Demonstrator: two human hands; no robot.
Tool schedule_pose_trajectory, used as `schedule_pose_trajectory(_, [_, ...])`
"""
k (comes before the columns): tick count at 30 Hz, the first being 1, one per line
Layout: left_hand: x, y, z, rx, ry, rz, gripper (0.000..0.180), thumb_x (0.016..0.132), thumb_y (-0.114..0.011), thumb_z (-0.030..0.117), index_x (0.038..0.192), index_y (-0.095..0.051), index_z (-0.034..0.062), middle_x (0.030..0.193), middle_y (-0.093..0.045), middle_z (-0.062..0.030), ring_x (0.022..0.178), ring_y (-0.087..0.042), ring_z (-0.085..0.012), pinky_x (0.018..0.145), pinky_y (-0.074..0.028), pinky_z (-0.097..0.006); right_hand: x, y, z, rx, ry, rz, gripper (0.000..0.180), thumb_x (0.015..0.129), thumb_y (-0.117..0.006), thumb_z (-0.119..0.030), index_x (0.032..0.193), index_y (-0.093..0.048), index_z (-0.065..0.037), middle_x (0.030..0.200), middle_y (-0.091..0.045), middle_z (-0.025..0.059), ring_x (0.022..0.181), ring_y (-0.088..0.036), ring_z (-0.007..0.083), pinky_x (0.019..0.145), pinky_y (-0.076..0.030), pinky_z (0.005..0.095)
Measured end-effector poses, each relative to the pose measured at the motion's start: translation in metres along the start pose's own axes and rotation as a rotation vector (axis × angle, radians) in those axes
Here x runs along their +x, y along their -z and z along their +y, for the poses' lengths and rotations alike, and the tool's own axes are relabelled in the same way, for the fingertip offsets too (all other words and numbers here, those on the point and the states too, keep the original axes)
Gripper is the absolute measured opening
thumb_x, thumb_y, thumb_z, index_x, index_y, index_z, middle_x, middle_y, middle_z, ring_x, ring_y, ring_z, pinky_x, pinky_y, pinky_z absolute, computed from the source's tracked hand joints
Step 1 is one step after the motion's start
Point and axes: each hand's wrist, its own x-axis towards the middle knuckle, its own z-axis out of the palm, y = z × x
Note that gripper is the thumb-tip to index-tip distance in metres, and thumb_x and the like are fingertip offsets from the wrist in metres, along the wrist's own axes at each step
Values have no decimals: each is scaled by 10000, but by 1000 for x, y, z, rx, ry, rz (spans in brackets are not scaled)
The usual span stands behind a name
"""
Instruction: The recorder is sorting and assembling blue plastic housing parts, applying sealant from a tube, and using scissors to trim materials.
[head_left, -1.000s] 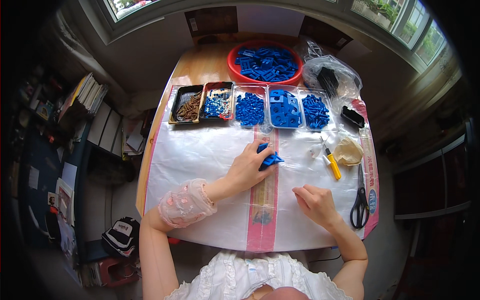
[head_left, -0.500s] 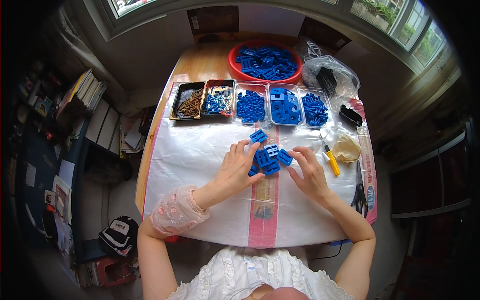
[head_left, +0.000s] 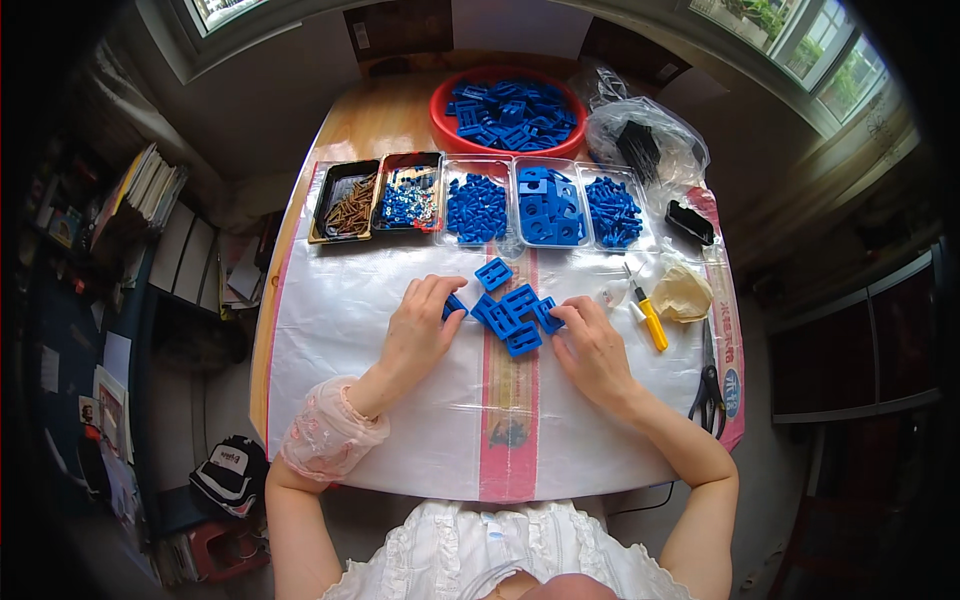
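Note:
A small group of blue slotted plastic blocks (head_left: 503,320) lies on the striped middle of the table cover, some overlapping. A single block (head_left: 492,274) sits just beyond them. Left of the group, my left hand (head_left: 420,325) is closed, thumb and fingers around a blue slotted block (head_left: 453,306) that they partly cover. On the other side my right hand (head_left: 595,350) has its fingers bent around the right edge of another blue slotted block (head_left: 548,317), which rests against the group. The thumb is near that block's lower corner.
Behind stand trays of brown screws (head_left: 352,205), small shiny parts (head_left: 409,200), blue pegs (head_left: 477,208) and blue holed plates (head_left: 549,205). A red basin (head_left: 440,120) holds more blue pieces. At right lie a yellow-handled screwdriver (head_left: 652,322), black scissors (head_left: 709,395) and a plastic bag (head_left: 680,150).
My left hand has moved left, away from the group, taking a blue block with it. My right hand's fingers have closed in on the rightmost block. The whole view has shifted slightly.

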Motion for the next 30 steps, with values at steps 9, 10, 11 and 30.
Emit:
schedule_pose_trajectory(9, [4, 2, 10, 53, -169, 14, 527, 768, -731, 46, 1278, -605, 92, 1274, -597, -95, 1253, -508, -336, 1044, -431, -459, 6, -11, -16, 134, 82, 123, 391, 782, -698, 8, 1155, -586, -29, 1304, -547, 192, 1212, -549, 378, 1011, -479, 449])
schedule_pose_trajectory(10, [5, 3, 11, 86, -198, 12, 516, 767, -746, 67, 1264, -616, 100, 1271, -601, -85, 1256, -512, -325, 1031, -432, -459, 5, -11, -14, 131, 110, 97, 387, 775, -696, 16, 1146, -594, -29, 1287, -555, 184, 1205, -550, 374, 1006, -480, 448])
schedule_pose_trajectory(11, [4, 2, 9, 94, -196, -19, 502, 760, -756, 69, 1244, -628, 105, 1265, -608, -77, 1257, -518, -316, 1029, -429, -454, 4, -14, -13, 134, 141, 71, 384, 769, -693, 24, 1138, -602, -30, 1271, -564, 175, 1199, -551, 370, 1000, -481, 447])
schedule_pose_trajectory(30, [5, -5, 1, 59, -246, -7, 517, 722, -872, 174, 1172, -629, 99, 1069, -669, -43, 1113, -595, -253, 941, -408, -403, 4, -20, -3, 349, 188, 93, 411, 789, -675, 62, 1185, -594, -12, 1173, -613, 162, 1167, -581, 364, 989, -485, 443])
